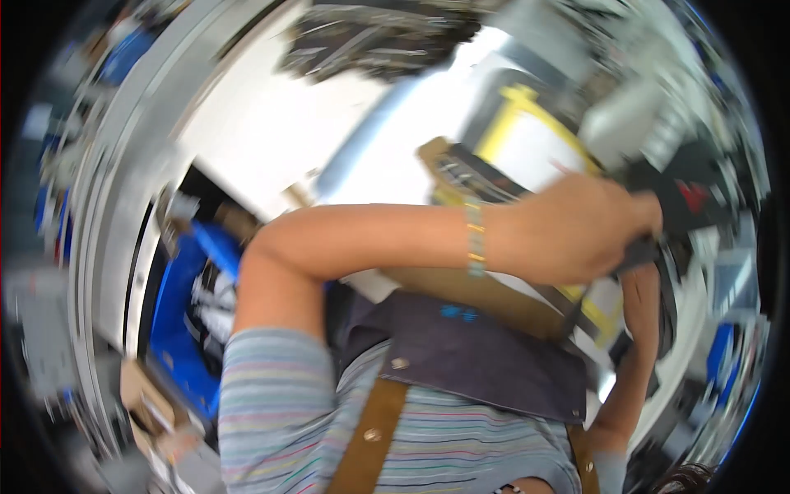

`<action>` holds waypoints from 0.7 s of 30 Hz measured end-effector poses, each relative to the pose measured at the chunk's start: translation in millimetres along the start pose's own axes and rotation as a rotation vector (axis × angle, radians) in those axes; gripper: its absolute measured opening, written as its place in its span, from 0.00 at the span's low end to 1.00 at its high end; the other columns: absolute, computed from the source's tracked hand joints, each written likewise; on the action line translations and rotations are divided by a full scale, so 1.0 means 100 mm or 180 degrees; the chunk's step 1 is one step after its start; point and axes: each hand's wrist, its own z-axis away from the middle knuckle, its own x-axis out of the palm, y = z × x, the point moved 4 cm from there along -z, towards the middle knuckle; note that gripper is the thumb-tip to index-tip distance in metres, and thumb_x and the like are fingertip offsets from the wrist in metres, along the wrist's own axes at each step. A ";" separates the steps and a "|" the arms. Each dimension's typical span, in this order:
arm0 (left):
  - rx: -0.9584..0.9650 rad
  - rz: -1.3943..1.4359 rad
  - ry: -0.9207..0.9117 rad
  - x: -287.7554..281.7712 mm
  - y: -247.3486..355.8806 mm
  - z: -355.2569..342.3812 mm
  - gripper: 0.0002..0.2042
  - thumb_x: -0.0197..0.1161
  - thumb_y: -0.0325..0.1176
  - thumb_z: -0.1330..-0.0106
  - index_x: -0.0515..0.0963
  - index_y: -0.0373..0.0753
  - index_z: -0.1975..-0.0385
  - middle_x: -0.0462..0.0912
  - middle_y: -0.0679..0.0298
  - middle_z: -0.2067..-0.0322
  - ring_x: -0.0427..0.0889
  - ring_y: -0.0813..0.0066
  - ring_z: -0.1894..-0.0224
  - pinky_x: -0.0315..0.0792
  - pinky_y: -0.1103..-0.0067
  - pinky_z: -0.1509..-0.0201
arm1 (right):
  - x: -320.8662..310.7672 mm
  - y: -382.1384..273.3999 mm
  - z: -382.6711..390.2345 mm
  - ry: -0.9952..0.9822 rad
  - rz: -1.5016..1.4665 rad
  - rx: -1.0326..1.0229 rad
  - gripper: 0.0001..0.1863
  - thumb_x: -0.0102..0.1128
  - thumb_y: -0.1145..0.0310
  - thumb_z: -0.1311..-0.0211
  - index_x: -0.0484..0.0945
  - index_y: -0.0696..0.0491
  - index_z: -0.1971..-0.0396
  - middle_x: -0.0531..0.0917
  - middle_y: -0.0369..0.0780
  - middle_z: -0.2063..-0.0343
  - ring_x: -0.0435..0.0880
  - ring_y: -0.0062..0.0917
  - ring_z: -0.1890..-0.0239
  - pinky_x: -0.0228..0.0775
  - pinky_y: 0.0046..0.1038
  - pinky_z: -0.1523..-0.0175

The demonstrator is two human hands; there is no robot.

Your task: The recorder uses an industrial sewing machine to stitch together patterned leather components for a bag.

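My left hand (pixel 568 229) reaches across my body to the right, smeared by motion, a bracelet around its wrist. Its fingers are curled at a dark grey strip-like piece (pixel 637 253). Just beyond the fingertips is a flat black item (pixel 690 191) with a red mark; whether it joins the strip I cannot tell. From the lower right comes my right arm, with my right hand (pixel 642 290) close below the strip, its fingers hidden. Beneath my left wrist lies a white panel edged with yellow tape (pixel 535 148), beside a brown cardboard piece (pixel 434 156).
A pile of black items in clear plastic (pixel 374 37) lies at the far side of the white table (pixel 255 123). To the left stands a blue bin (pixel 177 329) with things in it, and a cardboard box (pixel 148 403) nearer me. Blurred clutter lines the right side.
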 end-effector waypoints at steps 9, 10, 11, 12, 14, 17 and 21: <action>0.0018 0.3730 -0.0670 -0.46 0.04 -0.80 0.16 0.60 0.33 0.27 0.73 0.33 0.44 0.80 0.59 0.56 0.78 0.70 0.53 0.76 0.74 0.46 | 0.80 -0.86 -1.04 -0.0951 -0.4342 -0.0346 0.40 0.28 0.40 0.17 0.69 0.60 0.30 0.77 0.42 0.36 0.71 0.26 0.32 0.55 0.34 0.22; 0.0279 0.3837 -0.0903 -0.47 0.03 -0.76 0.19 0.61 0.32 0.31 0.75 0.37 0.42 0.77 0.66 0.59 0.70 0.71 0.53 0.66 0.75 0.45 | 0.86 -1.03 -1.05 -0.1459 -0.4880 -0.0440 0.41 0.28 0.38 0.17 0.72 0.61 0.34 0.81 0.43 0.41 0.76 0.28 0.38 0.60 0.33 0.26; 0.0113 0.4004 -0.0709 -0.52 -0.05 -0.73 0.19 0.63 0.33 0.33 0.75 0.38 0.43 0.75 0.68 0.61 0.68 0.72 0.56 0.63 0.76 0.47 | 0.89 -1.16 -1.00 -0.1992 -0.5411 -0.0544 0.42 0.27 0.36 0.18 0.75 0.61 0.38 0.84 0.43 0.47 0.81 0.30 0.43 0.65 0.33 0.30; -0.0066 0.4152 -0.0510 -0.55 -0.14 -0.68 0.20 0.66 0.33 0.35 0.76 0.38 0.43 0.73 0.70 0.64 0.65 0.73 0.58 0.61 0.77 0.50 | 0.80 -1.14 -0.80 -0.2271 -0.5812 -0.0290 0.38 0.35 0.39 0.18 0.76 0.60 0.39 0.86 0.45 0.51 0.85 0.32 0.51 0.71 0.32 0.36; -0.0592 0.4378 0.0247 -0.67 -0.32 -0.47 0.19 0.71 0.33 0.38 0.77 0.37 0.49 0.73 0.70 0.63 0.66 0.74 0.57 0.62 0.76 0.49 | 0.80 -1.10 -0.62 -0.2369 -0.5622 0.0232 0.34 0.45 0.41 0.21 0.77 0.62 0.43 0.83 0.41 0.66 0.87 0.30 0.59 0.78 0.35 0.42; -0.0800 0.4620 0.0624 -0.94 -0.55 -0.24 0.14 0.72 0.33 0.37 0.77 0.39 0.55 0.73 0.69 0.63 0.67 0.73 0.56 0.62 0.76 0.47 | 0.69 -0.77 -0.37 -0.1941 -0.4762 0.0812 0.24 0.61 0.53 0.25 0.79 0.61 0.48 0.82 0.36 0.70 0.86 0.22 0.64 0.81 0.32 0.51; -0.1325 0.4683 0.1851 -1.31 -0.82 0.27 0.11 0.73 0.28 0.37 0.75 0.40 0.62 0.75 0.68 0.64 0.71 0.73 0.57 0.65 0.74 0.46 | 0.57 -0.42 -0.12 -0.1411 -0.4094 0.1334 0.16 0.64 0.60 0.26 0.84 0.58 0.54 0.86 0.35 0.66 0.82 0.15 0.64 0.74 0.25 0.54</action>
